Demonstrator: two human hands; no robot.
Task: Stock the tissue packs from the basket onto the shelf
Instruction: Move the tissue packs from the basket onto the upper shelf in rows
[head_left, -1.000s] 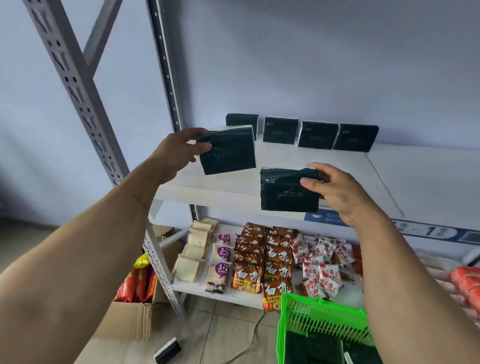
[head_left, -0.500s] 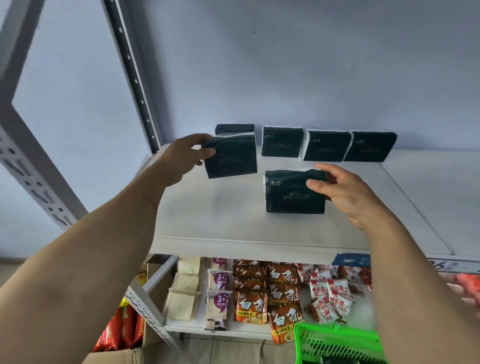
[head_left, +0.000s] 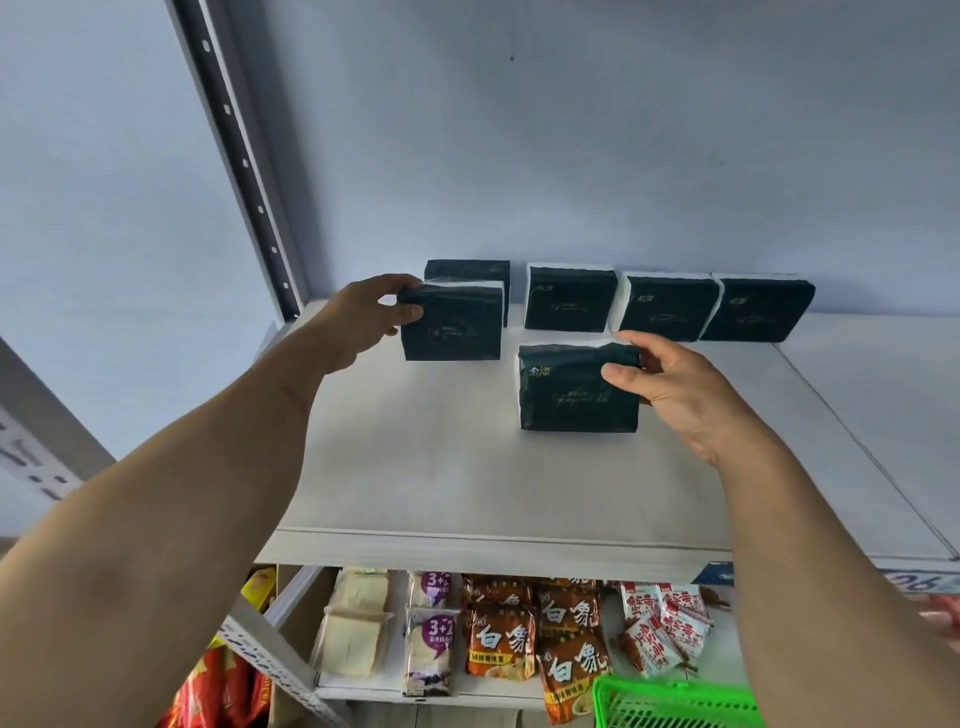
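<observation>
Several dark green tissue packs stand in a row against the wall at the back of the white top shelf (head_left: 467, 483). My left hand (head_left: 358, 327) grips the left edge of another dark tissue pack (head_left: 452, 325), held upright just in front of the leftmost pack of the row (head_left: 467, 270). My right hand (head_left: 670, 395) grips the right end of a second tissue pack (head_left: 576, 389), which stands on the shelf nearer to me, in front of the row's second pack (head_left: 569, 299). A corner of the green basket (head_left: 675, 701) shows at the bottom edge.
A grey perforated upright (head_left: 244, 166) rises at the shelf's back left corner. The lower shelf holds noodle packets (head_left: 501, 642), snack bags (head_left: 660, 629) and wrapped bread (head_left: 353, 634). The top shelf continues to the right past a seam (head_left: 857, 431).
Both hands have carried their packs further back over the top shelf. The left pack now stands upright before the row; the right pack has come down onto the shelf.
</observation>
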